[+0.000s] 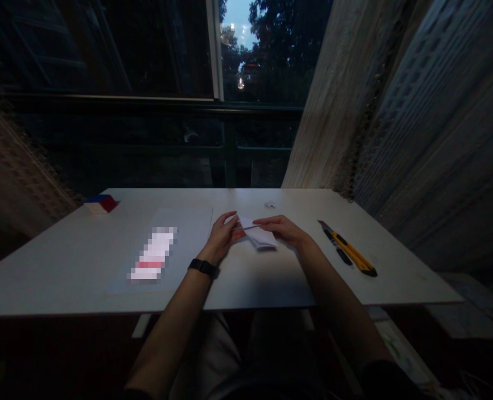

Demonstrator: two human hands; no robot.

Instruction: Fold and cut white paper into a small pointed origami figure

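Observation:
A small folded piece of white paper [259,235] lies in the middle of the white table [63,272]. My left hand [223,234], with a black watch on its wrist, curls its fingers around the paper's left end. My right hand [283,229] lies over the paper's right side with the fingers pressed down on its upper edge. Both hands hold the paper just above the tabletop. Part of the paper is hidden under my fingers.
A yellow utility knife [350,251] and a black pen [338,249] lie to the right of my hands. A large white sheet [188,222] lies to the left. A red, white and blue block [100,203] sits at the far left corner. A curtain hangs on the right.

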